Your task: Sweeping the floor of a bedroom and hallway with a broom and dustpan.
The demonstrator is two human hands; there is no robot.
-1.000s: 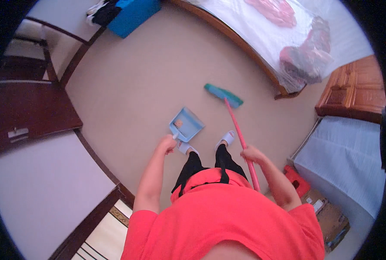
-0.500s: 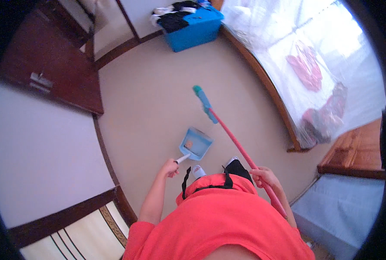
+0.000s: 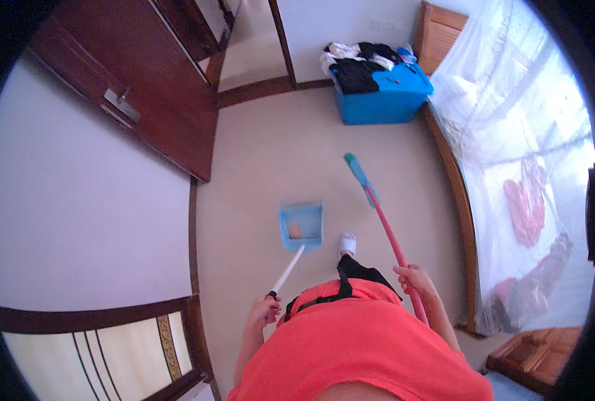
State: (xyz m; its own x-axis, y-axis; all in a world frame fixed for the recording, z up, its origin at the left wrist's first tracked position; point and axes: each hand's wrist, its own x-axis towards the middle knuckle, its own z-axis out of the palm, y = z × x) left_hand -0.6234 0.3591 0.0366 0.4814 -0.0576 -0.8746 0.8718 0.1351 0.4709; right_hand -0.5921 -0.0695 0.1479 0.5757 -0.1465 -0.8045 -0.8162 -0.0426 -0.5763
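Observation:
My left hand (image 3: 264, 310) is closed round the dark grip at the end of a dustpan's white handle. The blue dustpan (image 3: 301, 221) is in front of me and holds a small orange-brown scrap (image 3: 295, 231) with some dark debris. In my right hand (image 3: 413, 278) is the red pole of a broom (image 3: 389, 230), its fingers wrapped round the upper part. The broom's blue head with a green end (image 3: 357, 172) lies ahead and to the right of the dustpan, apart from it.
A blue storage box (image 3: 384, 105) with clothes on top stands at the far wall. Along the right runs a wood-framed bed (image 3: 459, 220) under a white net. A dark red door (image 3: 130, 87) stands at the left. My slippered foot (image 3: 347, 244) is beside the dustpan.
The view has turned left and forward, so the box and bed sit further right. The dustpan handle reaches out longer from my left hand, and one foot has stepped forward.

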